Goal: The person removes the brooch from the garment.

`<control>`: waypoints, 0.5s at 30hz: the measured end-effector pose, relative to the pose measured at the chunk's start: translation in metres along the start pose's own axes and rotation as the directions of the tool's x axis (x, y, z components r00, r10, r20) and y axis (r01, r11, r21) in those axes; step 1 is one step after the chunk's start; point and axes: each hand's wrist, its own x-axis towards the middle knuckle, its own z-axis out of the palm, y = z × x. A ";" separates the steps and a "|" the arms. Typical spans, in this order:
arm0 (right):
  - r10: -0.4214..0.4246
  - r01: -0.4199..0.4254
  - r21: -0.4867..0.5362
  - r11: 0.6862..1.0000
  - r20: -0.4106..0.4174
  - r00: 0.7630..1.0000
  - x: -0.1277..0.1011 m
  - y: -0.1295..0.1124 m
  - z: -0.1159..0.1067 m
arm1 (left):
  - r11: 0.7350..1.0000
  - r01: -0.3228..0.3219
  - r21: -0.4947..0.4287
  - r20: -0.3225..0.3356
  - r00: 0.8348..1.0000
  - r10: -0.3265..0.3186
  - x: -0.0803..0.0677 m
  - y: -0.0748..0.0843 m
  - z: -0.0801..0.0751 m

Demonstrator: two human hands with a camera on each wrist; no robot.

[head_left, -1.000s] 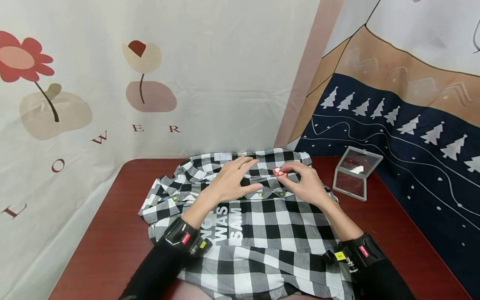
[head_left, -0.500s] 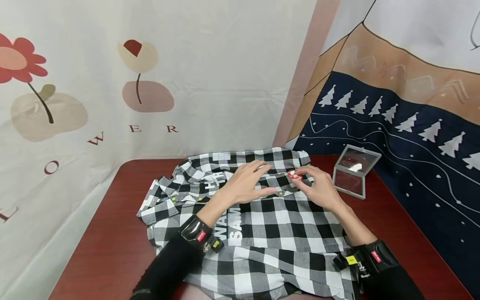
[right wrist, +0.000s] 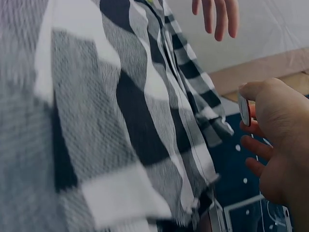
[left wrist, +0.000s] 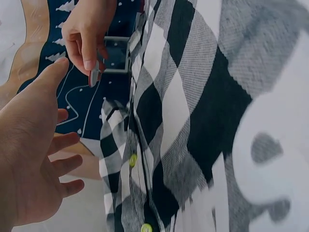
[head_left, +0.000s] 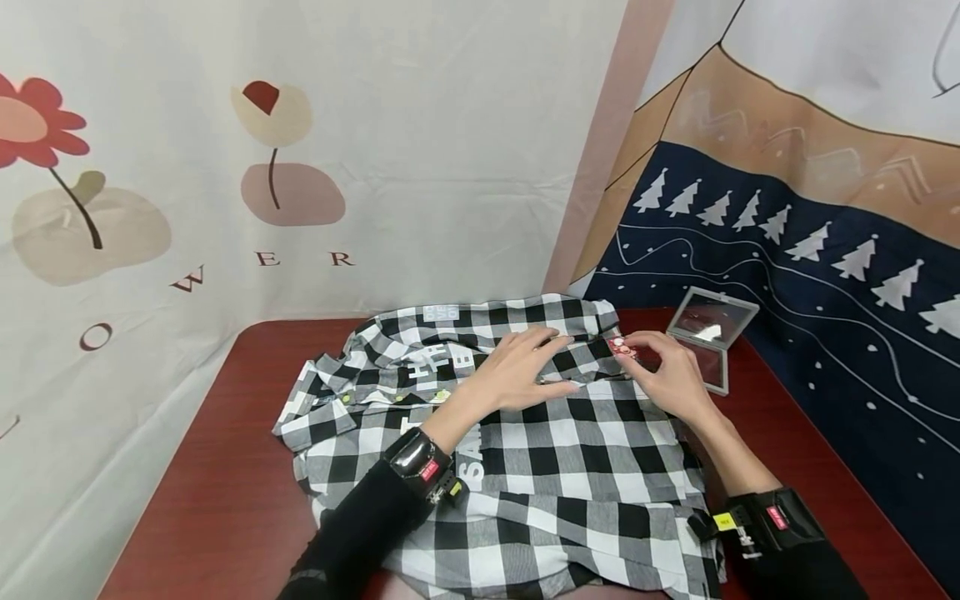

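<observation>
Head view: one plaid shirt (head_left: 540, 450), left hand (head_left: 517, 379) flat on it, right hand (head_left: 667, 375) pinching one red badge (head_left: 619, 347).

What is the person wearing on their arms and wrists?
Both arms are in black long sleeves. Each wrist carries a glossy black band with a small red label and a yellow tag: left band, right band. The left hand and right hand are bare.

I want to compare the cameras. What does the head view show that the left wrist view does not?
Only the head view shows the table, the flower cloth and the whole shirt. Only the left wrist view shows the shirt's yellow buttons up close. Both show the right hand pinching a small badge, the open left hand and the clear box.
</observation>
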 end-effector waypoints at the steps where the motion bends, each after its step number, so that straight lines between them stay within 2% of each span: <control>1: 0.007 -0.007 -0.010 1.000 -0.007 1.000 -0.001 0.003 -0.002 | 1.000 -0.001 0.002 0.003 1.000 0.001 0.001 0.002 0.001; 8: 0.061 -0.065 -0.083 0.994 -0.053 0.997 -0.006 0.022 -0.013 | 1.000 -0.011 -0.007 0.027 1.000 0.011 0.007 0.012 0.007; 15: 0.111 -0.115 -0.072 0.991 -0.057 0.992 -0.011 0.039 -0.023 | 0.999 -0.039 0.033 0.021 0.999 0.039 0.011 0.019 0.012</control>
